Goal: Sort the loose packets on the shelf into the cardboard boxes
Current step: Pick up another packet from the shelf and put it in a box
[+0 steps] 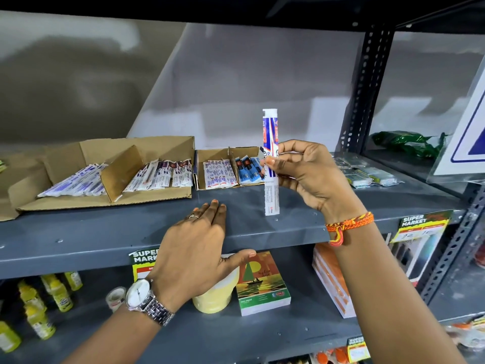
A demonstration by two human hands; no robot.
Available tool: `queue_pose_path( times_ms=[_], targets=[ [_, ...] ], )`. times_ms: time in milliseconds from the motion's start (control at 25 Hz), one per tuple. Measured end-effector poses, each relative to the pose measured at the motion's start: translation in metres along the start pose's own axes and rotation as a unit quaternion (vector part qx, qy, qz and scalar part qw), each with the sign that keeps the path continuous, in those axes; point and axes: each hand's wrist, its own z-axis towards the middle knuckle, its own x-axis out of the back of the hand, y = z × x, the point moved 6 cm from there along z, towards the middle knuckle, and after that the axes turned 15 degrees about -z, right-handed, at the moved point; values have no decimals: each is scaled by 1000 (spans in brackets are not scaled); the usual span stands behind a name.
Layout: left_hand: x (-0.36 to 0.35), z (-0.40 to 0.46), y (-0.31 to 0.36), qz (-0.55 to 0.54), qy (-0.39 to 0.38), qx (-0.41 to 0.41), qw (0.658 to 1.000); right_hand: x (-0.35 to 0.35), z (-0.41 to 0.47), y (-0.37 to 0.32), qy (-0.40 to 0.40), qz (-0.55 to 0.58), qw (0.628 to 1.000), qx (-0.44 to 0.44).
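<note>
My right hand (307, 174) holds a long white, blue and red packet (270, 132) upright above the grey shelf (249, 227), pinched at its middle. My left hand (199, 243) rests flat on the shelf's front edge, fingers together, thumb under the lip, holding nothing. A large cardboard box (105, 200) at the left holds rows of long packets split by a cardboard divider. A smaller cardboard box (210, 155) beside it holds white packets and blue packets (248, 170), just left of my right hand.
More clear-wrapped packets (370, 176) lie on the shelf at the right, behind a perforated upright post (364, 88). A green wrapper (409, 143) lies further right. Below are yellow bottles (55, 292), a yellow tub (217, 295), a book-like pack (262, 282) and orange boxes (330, 279).
</note>
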Motion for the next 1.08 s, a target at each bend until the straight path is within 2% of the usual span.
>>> queue_pose_path(
  times_ms=[200,440,480,640,760,840,920,1000,1080],
  targets=[
    [9,-3,-7,-10,6,27,1000,-12,6,2,-11,-2,1000,9],
    [24,-28,-51,-38,29,66,997,-31,19,3,0,21,1000,5],
    [27,-36,-64,-33,34,76,996,-44,25,1,-18,21,1000,6],
    [34,-59,-105,-17,34,115,993,-100,57,-5,-49,-42,998,20],
    [33,-68,-116,9,24,125,992,-147,93,-15,-58,-150,986,42],
    [31,-70,-118,11,26,126,992,-177,117,-22,-49,-292,953,59],
    [29,-69,-118,8,31,127,991,-200,134,-27,-41,-443,892,85],
    [29,-70,-120,5,38,126,991,-221,140,-25,-64,-539,834,94],
    [28,-69,-121,2,40,128,991,-234,146,-16,-83,-596,794,92]
  ],
)
